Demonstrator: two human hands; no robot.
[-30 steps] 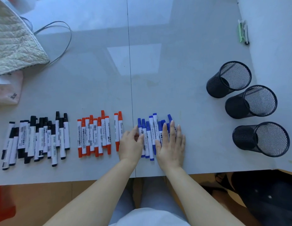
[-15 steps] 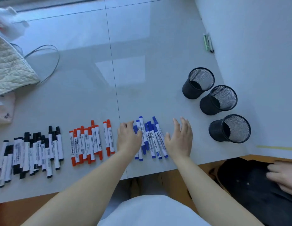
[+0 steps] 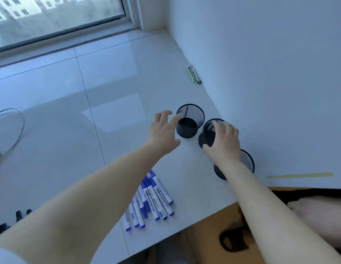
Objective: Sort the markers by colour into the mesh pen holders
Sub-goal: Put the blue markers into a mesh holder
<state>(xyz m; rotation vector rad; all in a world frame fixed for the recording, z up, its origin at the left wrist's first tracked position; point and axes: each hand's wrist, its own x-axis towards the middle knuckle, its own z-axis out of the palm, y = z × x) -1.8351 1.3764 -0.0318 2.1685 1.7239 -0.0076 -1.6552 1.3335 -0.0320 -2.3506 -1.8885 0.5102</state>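
**Reaching for the holders**

Head view: judged best to draw 1 holder at a time toward the blue markers (image 3: 149,199), keeping it upright. Left hand (image 3: 163,130), fingers spread, empty, just beside the far holder (image 3: 190,121). Right hand (image 3: 226,140) curls over the middle holder (image 3: 208,130), apparently grasping its rim. Near holder (image 3: 248,161) sits behind the wrist.
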